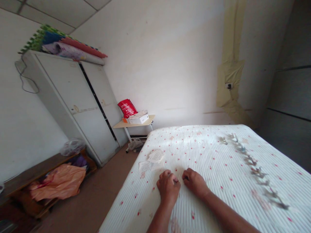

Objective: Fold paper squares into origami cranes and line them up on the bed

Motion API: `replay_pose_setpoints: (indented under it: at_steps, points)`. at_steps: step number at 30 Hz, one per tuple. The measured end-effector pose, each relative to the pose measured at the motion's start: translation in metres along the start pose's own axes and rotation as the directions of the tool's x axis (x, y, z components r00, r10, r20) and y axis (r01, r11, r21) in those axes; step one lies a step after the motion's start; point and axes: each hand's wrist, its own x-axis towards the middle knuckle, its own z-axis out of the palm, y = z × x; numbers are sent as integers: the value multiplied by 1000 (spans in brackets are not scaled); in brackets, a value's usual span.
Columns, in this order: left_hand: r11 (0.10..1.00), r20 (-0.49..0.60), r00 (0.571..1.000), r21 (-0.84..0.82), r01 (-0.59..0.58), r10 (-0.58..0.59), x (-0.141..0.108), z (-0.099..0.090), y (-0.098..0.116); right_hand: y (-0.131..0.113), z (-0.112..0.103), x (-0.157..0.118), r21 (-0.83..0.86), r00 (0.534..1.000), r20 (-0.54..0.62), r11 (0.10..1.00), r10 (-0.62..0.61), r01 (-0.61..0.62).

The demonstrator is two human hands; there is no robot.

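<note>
My left hand (168,186) rests low over the white, red-spotted mattress (209,194), its fingers curled. Close to its right, my right hand (194,181) is also curled, with a small gap between the two. Whatever the fingers may hold is too small or hidden to make out. Just beyond my left hand lie printed paper pieces (155,156), one of them roundish, with an open-looking printed sheet (145,166) beside it. Along the right side of the mattress runs a row of small, blurred grey-brown objects (259,172).
A small table (119,124) beyond the mattress holds a red bag (127,108) and a white box (139,119). At the left are a grey cabinet (65,87) with rolled mats (73,51) on top, and a low bench with an orange bag (59,182).
</note>
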Motion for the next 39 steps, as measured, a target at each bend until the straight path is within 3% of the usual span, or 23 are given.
replay_pose_setpoints:
  at_steps: [7,24,39]
  points:
    - [996,-27,1000,-87,-15,13,-3,5,-7,1,0,-1,8,1000,-6,1000,-12,12]
    - [999,75,996,4,38,-38,-2,1,-9,1,0,1,1,1000,-9,1000,-17,18]
    - [998,40,999,-55,4,-2,-3,2,-16,0,-2,-1,11,1000,-12,1000,-27,27]
